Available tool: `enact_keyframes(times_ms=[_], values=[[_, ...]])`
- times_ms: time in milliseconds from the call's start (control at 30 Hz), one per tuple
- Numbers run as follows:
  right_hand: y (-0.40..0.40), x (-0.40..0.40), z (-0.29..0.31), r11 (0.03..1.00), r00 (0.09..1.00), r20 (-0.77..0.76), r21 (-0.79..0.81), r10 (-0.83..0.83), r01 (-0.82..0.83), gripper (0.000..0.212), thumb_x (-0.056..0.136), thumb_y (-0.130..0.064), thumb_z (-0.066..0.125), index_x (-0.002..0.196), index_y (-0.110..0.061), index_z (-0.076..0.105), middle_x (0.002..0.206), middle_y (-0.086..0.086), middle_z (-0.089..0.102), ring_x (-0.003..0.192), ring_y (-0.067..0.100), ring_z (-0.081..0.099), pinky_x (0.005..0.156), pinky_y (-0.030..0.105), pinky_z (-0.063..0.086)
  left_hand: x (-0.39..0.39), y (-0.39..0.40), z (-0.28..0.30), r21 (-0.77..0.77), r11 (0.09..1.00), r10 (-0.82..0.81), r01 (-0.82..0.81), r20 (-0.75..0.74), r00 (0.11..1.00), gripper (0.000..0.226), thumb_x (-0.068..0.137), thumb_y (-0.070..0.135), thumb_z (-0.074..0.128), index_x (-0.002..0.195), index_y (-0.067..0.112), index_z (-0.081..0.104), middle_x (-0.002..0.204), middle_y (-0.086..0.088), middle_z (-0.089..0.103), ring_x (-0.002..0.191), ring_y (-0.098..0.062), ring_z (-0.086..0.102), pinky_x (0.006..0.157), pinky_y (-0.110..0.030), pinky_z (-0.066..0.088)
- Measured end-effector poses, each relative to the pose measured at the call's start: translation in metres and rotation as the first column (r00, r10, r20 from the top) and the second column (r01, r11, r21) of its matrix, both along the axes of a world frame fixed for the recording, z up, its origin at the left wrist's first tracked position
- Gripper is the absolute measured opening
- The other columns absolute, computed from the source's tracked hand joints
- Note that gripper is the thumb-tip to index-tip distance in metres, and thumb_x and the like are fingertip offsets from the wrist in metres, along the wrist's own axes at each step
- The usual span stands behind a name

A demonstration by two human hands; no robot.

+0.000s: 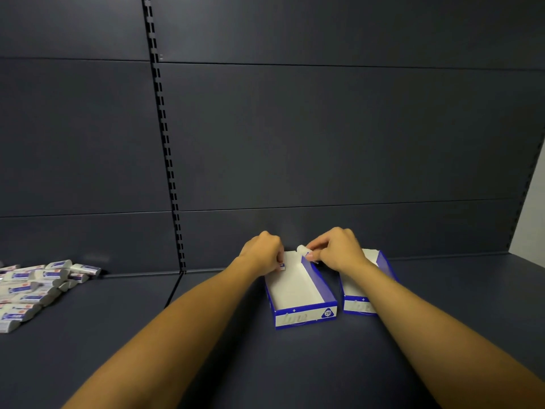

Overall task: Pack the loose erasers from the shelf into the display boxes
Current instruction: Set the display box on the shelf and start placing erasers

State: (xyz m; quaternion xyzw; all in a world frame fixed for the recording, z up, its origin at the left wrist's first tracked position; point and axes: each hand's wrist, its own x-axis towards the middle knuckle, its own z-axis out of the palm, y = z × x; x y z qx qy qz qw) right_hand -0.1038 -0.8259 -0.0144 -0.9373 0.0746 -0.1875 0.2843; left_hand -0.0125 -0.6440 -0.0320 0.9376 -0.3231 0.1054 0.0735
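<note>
Now the left hand (263, 251) is curling its fingers round a small wrapped eraser (282, 266) at the far left wall of the nearer display box (300, 290), while the right hand (336, 249) is pinching a white eraser (303, 249) over that box's far right corner. Two blue-and-white cardboard boxes are sitting side by side — the second box (364, 287) partly hidden (contents unclear). Loose erasers (35, 286) are lying heaped far left on the dark shelf (236, 364).

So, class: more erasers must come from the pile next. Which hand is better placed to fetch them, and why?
Probably the left hand: the pile lies far to its side of the shelf, while the right hand would have to cross over the box. Both hands hold erasers now.
</note>
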Motion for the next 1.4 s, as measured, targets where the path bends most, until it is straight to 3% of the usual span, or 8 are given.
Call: enact_keyframes(times_ms=[533, 633, 767, 833, 1167, 1400], values=[[0.006, -0.002, 0.012, 0.943, 0.984, -0.143, -0.299, 0.104, -0.143, 0.030, 0.082, -0.036, 0.079, 0.110, -0.026, 0.077, 0.111, -0.003, 0.072, 0.094, 0.016, 0.064, 0.081, 0.032, 0.058, 0.001, -0.004, -0.003, 0.061, 0.997, 0.042, -0.046, 0.060, 0.997, 0.022, 0.093, 0.023, 0.071, 0.112, 0.012, 0.072, 0.107, -0.009, 0.070, 0.093, -0.023, 0.067, 0.088, -0.034, 0.058], [0.006, -0.002, 0.016, 0.945, 0.984, -0.133, -0.288, 0.122, -0.156, 0.027, 0.079, -0.034, 0.081, 0.105, -0.028, 0.078, 0.103, -0.006, 0.074, 0.091, 0.014, 0.065, 0.081, 0.034, 0.058, 0.003, 0.002, 0.004, -0.062, 0.998, 0.005, -0.005, 0.007, 1.000, 0.020, 0.092, 0.024, 0.071, 0.109, 0.014, 0.074, 0.106, -0.006, 0.071, 0.091, -0.021, 0.067, 0.086, -0.034, 0.059], [0.007, 0.005, 0.019, 0.991, 0.991, 0.030, -0.037, 0.133, -0.132, 0.021, 0.079, -0.028, 0.083, 0.099, -0.027, 0.080, 0.096, -0.006, 0.074, 0.089, 0.011, 0.065, 0.083, 0.034, 0.058, 0.007, 0.023, 0.021, -0.327, 0.945, 0.007, -0.003, 0.010, 1.000, 0.016, 0.092, 0.029, 0.072, 0.100, 0.016, 0.076, 0.099, 0.000, 0.073, 0.087, -0.014, 0.064, 0.083, -0.031, 0.055], [0.011, 0.011, 0.020, 0.991, 0.991, 0.035, -0.034, 0.131, -0.130, 0.020, 0.080, -0.027, 0.082, 0.100, -0.026, 0.079, 0.097, -0.005, 0.074, 0.088, 0.012, 0.065, 0.082, 0.033, 0.058, 0.007, 0.035, 0.023, -0.363, 0.932, 0.019, -0.018, -0.001, 1.000, 0.018, 0.092, 0.031, 0.072, 0.101, 0.016, 0.076, 0.099, 0.001, 0.072, 0.088, -0.013, 0.064, 0.083, -0.031, 0.056], [0.035, 0.031, 0.008, 0.942, 0.994, -0.084, -0.322, 0.075, -0.099, 0.017, 0.087, -0.033, 0.074, 0.103, -0.027, 0.078, 0.102, -0.005, 0.071, 0.086, 0.015, 0.064, 0.075, 0.028, 0.056, -0.005, 0.051, 0.006, -0.300, 0.948, 0.098, -0.102, -0.029, 0.995, 0.035, 0.085, 0.041, 0.077, 0.108, 0.015, 0.073, 0.101, 0.001, 0.071, 0.084, -0.012, 0.064, 0.080, -0.031, 0.059], [0.036, 0.037, -0.002, 0.909, 0.988, -0.148, -0.405, 0.039, -0.096, 0.017, 0.085, -0.027, 0.075, 0.101, -0.022, 0.077, 0.097, -0.002, 0.071, 0.084, 0.016, 0.064, 0.075, 0.030, 0.057, -0.008, 0.046, -0.003, -0.302, 0.943, 0.116, -0.140, -0.096, 0.989, 0.025, 0.092, 0.030, 0.071, 0.111, 0.013, 0.073, 0.103, -0.003, 0.072, 0.087, -0.015, 0.067, 0.083, -0.031, 0.059]])
